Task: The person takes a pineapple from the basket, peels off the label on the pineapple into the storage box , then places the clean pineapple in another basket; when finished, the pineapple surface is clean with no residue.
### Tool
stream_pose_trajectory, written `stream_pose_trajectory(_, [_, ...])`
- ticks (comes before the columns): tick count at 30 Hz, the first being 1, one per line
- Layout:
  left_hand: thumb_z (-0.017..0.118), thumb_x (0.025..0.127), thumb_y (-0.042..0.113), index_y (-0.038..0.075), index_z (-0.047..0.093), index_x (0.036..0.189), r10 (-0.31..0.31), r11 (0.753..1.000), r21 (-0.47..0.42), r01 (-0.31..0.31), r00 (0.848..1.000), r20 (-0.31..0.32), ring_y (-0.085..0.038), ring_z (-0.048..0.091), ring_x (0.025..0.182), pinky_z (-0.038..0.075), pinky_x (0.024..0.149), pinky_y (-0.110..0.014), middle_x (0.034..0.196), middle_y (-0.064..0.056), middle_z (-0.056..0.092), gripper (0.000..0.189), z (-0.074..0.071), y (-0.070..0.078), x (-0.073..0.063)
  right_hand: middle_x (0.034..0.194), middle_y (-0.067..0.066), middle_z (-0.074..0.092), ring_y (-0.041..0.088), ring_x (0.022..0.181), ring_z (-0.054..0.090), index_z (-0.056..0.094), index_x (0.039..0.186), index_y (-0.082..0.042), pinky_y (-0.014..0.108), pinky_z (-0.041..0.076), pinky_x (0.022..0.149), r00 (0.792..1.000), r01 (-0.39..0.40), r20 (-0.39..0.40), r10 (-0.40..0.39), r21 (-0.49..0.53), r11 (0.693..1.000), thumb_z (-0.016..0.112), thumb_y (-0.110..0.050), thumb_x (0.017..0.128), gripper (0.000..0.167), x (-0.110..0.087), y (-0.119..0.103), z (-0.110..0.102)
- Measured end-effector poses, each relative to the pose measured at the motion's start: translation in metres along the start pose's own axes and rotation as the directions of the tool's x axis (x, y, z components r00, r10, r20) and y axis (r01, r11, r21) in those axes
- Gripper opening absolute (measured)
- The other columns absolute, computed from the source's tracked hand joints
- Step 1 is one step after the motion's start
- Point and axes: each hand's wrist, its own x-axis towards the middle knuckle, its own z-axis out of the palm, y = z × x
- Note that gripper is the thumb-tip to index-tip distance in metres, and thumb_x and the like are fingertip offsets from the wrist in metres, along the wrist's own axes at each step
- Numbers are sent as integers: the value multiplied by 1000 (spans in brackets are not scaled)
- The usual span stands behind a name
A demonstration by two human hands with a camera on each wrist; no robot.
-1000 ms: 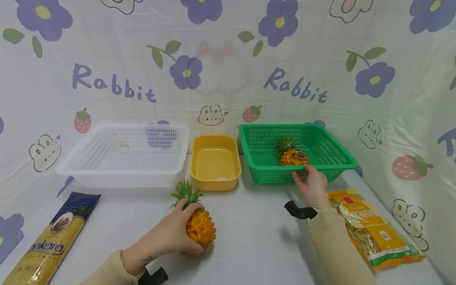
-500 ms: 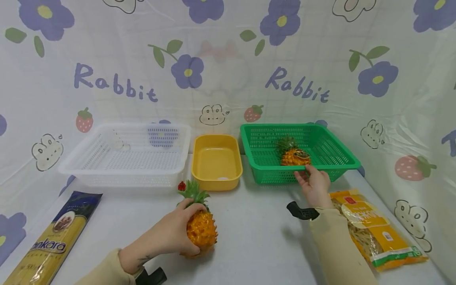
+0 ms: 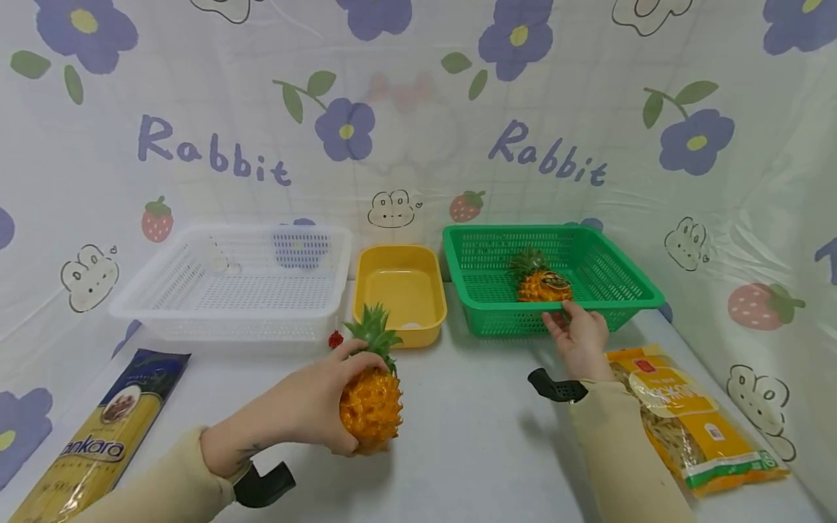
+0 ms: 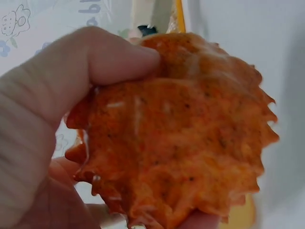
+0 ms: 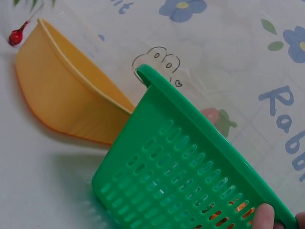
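My left hand [image 3: 314, 403] grips a small orange pineapple [image 3: 373, 407] round its body, its green crown pointing up and away. The pineapple is upright over the white table, with a shadow below it. In the left wrist view the thumb lies across the glossy, spiky skin of the pineapple [image 4: 186, 138]. My right hand [image 3: 580, 340] holds the front rim of the green basket [image 3: 497, 319], with fingers against its outer wall. A second pineapple [image 3: 544, 286] with a dark label lies inside that basket. In the right wrist view, fingertips [image 5: 263, 218] show at the rim of the basket [image 5: 157, 148].
A yellow tub [image 3: 418, 338] stands between the green basket and a white basket [image 3: 229, 327]. Near the tub's front is a small red stemmed thing [image 3: 336, 339]. Packaged spaghetti [image 3: 107, 439] lies at left, an orange pasta bag [image 3: 702, 428] at right. A printed curtain [image 3: 418, 131] hangs behind.
My left hand has raised the pineapple and moved it slightly away from me, bringing its crown over the yellow tub's front in view. The right hand stays at the green basket's rim.
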Motion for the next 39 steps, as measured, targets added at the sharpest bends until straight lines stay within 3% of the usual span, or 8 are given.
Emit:
stream_pose_trajectory(4, [85, 50, 20, 27, 47, 121, 35, 999, -12, -35, 999, -36, -18, 51, 98, 51, 73, -32, 128, 5, 36, 81, -21, 1, 10, 101, 4, 36, 18, 78, 43, 20, 137, -19, 29, 54, 76, 1000, 8, -4, -8, -4, 1000, 50, -9, 93, 54, 2, -1, 0])
stream_pose_trajectory(9, [85, 50, 18, 24, 46, 123, 58, 998, 41, -55, 995, -81, -20, 51, 100, 52, 76, -34, 127, 4, 38, 83, -50, 0, 25, 101, 3, 36, 18, 77, 44, 20, 136, -20, 29, 54, 77, 1000, 8, -2, -8, -6, 1000, 50, -9, 93, 54, 3, -3, 0])
stream_pose_trajectory(17, [80, 53, 11, 23, 41, 127, -27, 993, 109, 35, 996, -81, -26, 51, 98, 52, 75, -38, 130, 0, 34, 85, -97, -14, 56, 99, 4, 37, 18, 78, 43, 26, 130, -18, 29, 54, 78, 1000, 19, -6, -19, -22, 1000, 51, -9, 93, 46, 2, -3, 0])
stream_pose_trajectory(23, [76, 56, 13, 20, 40, 129, -88, 967, 226, 116, 988, -130, -29, 52, 97, 50, 75, -44, 130, -4, 34, 82, -127, -42, 81, 99, 4, 37, 19, 77, 45, 34, 111, -17, 30, 54, 79, 1000, 30, 3, -30, -25, 999, 51, -9, 93, 27, 2, -2, 0])
stream_pose_trajectory(27, [75, 56, 12, 18, 40, 130, -139, 942, 286, 175, 980, -141, -32, 52, 98, 50, 76, -48, 133, -8, 32, 82, -136, -70, 92, 100, 4, 37, 19, 76, 46, 36, 106, -15, 30, 54, 77, 999, 41, 0, -41, -34, 999, 51, -8, 93, 21, 2, -1, 0])
stream_pose_trajectory(32, [74, 57, 12, 18, 39, 132, -229, 915, 312, 257, 966, -123, -34, 51, 98, 49, 75, -50, 132, -11, 32, 83, -138, -102, 97, 99, 4, 37, 18, 77, 47, 32, 115, -17, 30, 54, 78, 1000, 30, 8, -29, -44, 999, 51, -9, 93, 31, 3, 0, -2])
stream_pose_trajectory(39, [75, 58, 11, 19, 38, 133, -325, 892, 312, 327, 944, -61, -36, 48, 99, 49, 71, -49, 133, -14, 31, 84, -133, -131, 97, 100, 4, 37, 19, 77, 47, 34, 111, -16, 30, 55, 74, 999, 42, 14, -41, -64, 997, 51, -9, 93, 26, 4, 3, -3])
